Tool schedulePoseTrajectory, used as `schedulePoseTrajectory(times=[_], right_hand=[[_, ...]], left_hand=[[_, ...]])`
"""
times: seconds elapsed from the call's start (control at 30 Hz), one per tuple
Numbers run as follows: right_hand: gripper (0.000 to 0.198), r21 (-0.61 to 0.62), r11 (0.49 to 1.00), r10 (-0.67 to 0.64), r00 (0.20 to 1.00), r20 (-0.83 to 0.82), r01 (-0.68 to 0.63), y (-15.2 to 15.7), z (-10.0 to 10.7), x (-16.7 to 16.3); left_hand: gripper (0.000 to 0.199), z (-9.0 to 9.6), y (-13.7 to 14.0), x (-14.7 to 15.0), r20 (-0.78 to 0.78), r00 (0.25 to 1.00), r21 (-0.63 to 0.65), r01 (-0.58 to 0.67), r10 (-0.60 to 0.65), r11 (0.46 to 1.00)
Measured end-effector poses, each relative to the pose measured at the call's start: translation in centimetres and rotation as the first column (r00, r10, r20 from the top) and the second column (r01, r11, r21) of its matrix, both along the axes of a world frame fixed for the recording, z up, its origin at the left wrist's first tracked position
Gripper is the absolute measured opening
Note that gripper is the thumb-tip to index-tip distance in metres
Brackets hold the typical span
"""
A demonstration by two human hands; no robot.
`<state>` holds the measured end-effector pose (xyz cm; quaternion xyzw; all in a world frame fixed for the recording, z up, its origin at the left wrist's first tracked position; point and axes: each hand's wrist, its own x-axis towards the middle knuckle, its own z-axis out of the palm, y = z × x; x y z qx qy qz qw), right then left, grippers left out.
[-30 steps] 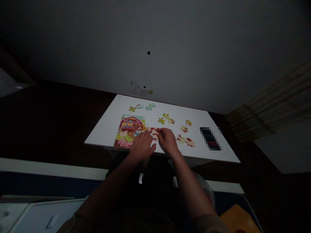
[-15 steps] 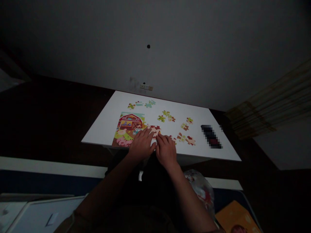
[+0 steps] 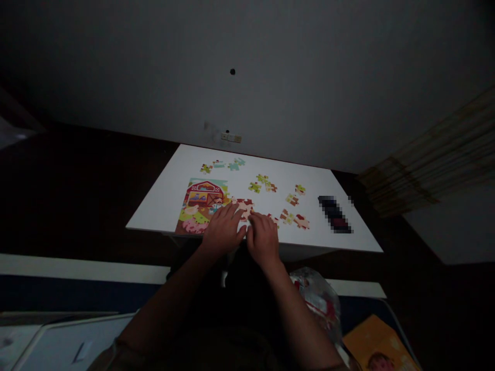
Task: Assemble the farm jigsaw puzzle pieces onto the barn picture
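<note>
On the white table, a partly joined jigsaw puzzle [image 3: 199, 201] shows a red barn and pink pigs. My left hand [image 3: 221, 229] lies over its lower right part, fingers stretched forward and touching the pieces. Pink and red puzzle pieces [image 3: 243, 204] show just beyond my fingertips. Close beside it, my right hand [image 3: 263, 234] has its fingers bent and close together, gripping a puzzle piece at the near edge, mostly hidden under them. Loose pink and brown puzzle pieces [image 3: 301, 221] lie right of my right hand.
Green puzzle pieces [image 3: 262, 179] and pale blue puzzle pieces [image 3: 234, 166] lie farther back. A dark pixelated object [image 3: 334, 214] is at the table's right. Below the table are a clear plastic bag [image 3: 319, 296] and an orange printed sheet [image 3: 377, 340]. A wall [image 3: 247, 87] stands behind.
The whole view has shifted slightly, so the table appears a little farther left and up. Both hands stay at nearly the same spot on the puzzle.
</note>
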<state>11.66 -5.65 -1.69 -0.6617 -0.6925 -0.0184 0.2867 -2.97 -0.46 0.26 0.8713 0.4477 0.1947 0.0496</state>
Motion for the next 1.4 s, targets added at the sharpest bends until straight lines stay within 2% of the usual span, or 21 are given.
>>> schedulePoseTrajectory(times=[0.1, 0.23, 0.4, 0.87, 1.1, 1.4], right_hand=[[0.029, 0.058, 0.994, -0.091, 0.994, -0.054, 0.094, -0.2, -0.1, 0.4], [0.035, 0.032, 0.985, -0.166, 0.986, -0.027, 0.167, -0.3, 0.1, 0.8], [0.032, -0.014, 0.990, -0.139, 0.990, 0.014, 0.139, 0.0, 0.7, 0.5], [0.027, -0.023, 0.994, -0.108, 0.994, 0.034, 0.109, 0.1, 0.9, 0.2], [0.040, 0.017, 0.981, -0.194, 0.981, 0.023, 0.194, 0.6, 0.8, 0.4], [0.030, -0.008, 0.987, -0.160, 0.987, 0.001, 0.160, 1.7, 0.9, 0.7]], left_hand=[[0.045, 0.0, -0.1, 0.0, 0.002, 1.000, 0.006, 0.005, -0.006, 1.000], [0.046, -0.1, 0.0, -0.1, 0.002, 1.000, 0.007, 0.015, -0.015, 1.000], [0.045, 0.0, 0.0, -0.1, 0.012, 1.000, 0.007, 0.014, -0.014, 1.000], [0.046, -0.2, -0.1, 0.0, 0.027, 1.000, 0.004, 0.007, -0.007, 1.000], [0.045, 0.0, -0.2, -0.1, 0.024, 1.000, 0.013, 0.001, -0.001, 1.000], [0.044, 0.0, 0.0, -0.1, 0.022, 1.000, 0.015, 0.012, -0.012, 1.000]])
